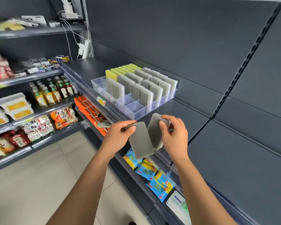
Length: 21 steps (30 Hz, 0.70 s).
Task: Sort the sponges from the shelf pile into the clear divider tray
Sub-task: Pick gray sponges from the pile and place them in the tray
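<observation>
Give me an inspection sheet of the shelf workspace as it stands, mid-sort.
Surface: dark shelf, bare to the right of the tray.
Job's things: clear divider tray on the shelf; grey sponges stand upright in most rows, yellow sponges fill the far-left row; several front compartments are empty. No loose pile is seen on the shelf.
Clutter: nothing seen.
Grips: left hand holds a grey sponge; right hand holds a second grey sponge; both are in front of the tray.
Cables: white cables run to a power strip at the far corner.
Surroundings: drink bottles on the left shelves, blue packets on the shelf below.
</observation>
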Available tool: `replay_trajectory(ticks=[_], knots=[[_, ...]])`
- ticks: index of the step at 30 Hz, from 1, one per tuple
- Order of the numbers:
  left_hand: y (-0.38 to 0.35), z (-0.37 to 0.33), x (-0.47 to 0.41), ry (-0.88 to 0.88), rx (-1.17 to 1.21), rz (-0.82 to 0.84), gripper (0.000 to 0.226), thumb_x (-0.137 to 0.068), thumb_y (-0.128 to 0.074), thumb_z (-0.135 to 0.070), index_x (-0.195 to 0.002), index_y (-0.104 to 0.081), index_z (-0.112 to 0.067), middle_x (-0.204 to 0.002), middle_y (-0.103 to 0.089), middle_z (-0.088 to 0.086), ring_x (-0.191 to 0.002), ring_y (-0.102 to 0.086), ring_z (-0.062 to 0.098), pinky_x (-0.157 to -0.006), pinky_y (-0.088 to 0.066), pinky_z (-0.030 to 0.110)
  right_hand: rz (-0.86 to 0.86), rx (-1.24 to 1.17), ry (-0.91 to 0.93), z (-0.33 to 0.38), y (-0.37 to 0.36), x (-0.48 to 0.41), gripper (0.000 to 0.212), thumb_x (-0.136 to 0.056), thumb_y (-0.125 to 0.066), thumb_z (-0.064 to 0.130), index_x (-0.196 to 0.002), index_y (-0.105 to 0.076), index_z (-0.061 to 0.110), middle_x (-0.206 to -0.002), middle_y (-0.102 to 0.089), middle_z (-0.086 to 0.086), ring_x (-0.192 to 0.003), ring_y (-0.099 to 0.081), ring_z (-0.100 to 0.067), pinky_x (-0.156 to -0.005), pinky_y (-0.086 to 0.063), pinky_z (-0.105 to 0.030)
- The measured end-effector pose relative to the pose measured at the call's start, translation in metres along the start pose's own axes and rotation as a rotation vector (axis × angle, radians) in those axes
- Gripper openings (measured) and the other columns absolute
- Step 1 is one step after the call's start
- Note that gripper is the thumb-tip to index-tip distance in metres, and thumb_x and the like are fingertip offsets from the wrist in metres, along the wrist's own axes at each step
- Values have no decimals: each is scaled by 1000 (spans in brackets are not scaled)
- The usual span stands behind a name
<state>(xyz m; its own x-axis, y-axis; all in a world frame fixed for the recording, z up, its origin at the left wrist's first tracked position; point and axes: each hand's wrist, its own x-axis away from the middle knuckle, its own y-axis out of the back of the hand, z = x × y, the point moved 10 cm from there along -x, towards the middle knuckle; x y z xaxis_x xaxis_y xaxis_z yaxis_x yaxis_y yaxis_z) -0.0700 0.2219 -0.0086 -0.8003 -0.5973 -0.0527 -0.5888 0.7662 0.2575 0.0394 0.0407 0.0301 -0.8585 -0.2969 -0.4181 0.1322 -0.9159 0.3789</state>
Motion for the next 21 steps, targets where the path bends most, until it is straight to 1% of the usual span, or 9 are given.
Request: replay_trajectory(ticks=[2, 4, 7, 10, 14, 16, 19, 21], knots=[[13, 1, -25, 1, 4, -1, 26, -90, -59, -16, -113, -66, -25, -108, -66, -6, -94, -60, 10, -78, -47, 24, 0, -4, 1, 3, -20, -21, 17, -88, -61, 20, -102, -66, 28, -97, -57, 9, -81, -55, -6, -74, -46, -22], [26, 1, -49, 6, 4, -6, 25, -90, -59, -15, -112, -66, -26, -108, -66, -6, -94, -60, 11, -77, -48, 24, 1, 1, 7, 7, -39, -41, 17, -88, -62, 21, -103, -66, 26, -96, -57, 8, -78, -53, -8, -71, -46, -20], [42, -1, -80, -13, 11, -13, 24, -90, -59, -16, -103, -66, -36, -107, -65, -8, -98, -60, 11, -79, -50, 26, -3, -8, 20, 14, -61, -66, 18, -87, -63, 20, -103, -65, 27, -97, -57, 8, -76, -51, -9, -68, -44, -15], [56, 3, -103, -8, 11, -27, 25, -90, -60, -17, -99, -65, -40, -107, -64, -7, -100, -59, 11, -83, -53, 33, -9, -15, 25, 19, -80, -82, 18, -86, -64, 21, -103, -65, 28, -96, -57, 8, -77, -52, -7, -69, -44, -16], [69, 3, -128, -10, 13, -12, 25, -90, -59, -16, -105, -65, -35, -106, -64, -10, -100, -59, 11, -85, -53, 34, -81, -20, 41, 26, -91, -100, 19, -85, -67, 19, -102, -66, 25, -95, -57, 8, -72, -51, -8, -66, -42, -12], [74, 1, -139, -19, -6, -2, 25, -90, -59, -17, -108, -65, -34, -105, -62, -12, -99, -58, 8, -84, -53, 33, -111, -15, 40, 26, -94, -106, 20, -84, -68, 17, -102, -66, 25, -95, -56, 10, -72, -50, -8, -66, -42, -11], [82, 2, -157, -42, -47, 9, 25, -90, -59, -20, -110, -64, -34, -108, -61, -9, -100, -56, 9, -86, -53, 37, -120, 5, 5, 23, -106, -113, 21, -84, -68, 15, -103, -66, 24, -96, -56, 10, -76, -50, -6, -67, -43, -11], [86, 1, -168, -64, -55, 26, 26, -90, -59, -20, -113, -64, -32, -109, -61, -6, -101, -56, 12, -88, -52, 40, -125, 22, -13, 21, -115, -115, 21, -84, -68, 13, -103, -67, 23, -98, -58, 9, -78, -51, -3, -66, -45, -13]])
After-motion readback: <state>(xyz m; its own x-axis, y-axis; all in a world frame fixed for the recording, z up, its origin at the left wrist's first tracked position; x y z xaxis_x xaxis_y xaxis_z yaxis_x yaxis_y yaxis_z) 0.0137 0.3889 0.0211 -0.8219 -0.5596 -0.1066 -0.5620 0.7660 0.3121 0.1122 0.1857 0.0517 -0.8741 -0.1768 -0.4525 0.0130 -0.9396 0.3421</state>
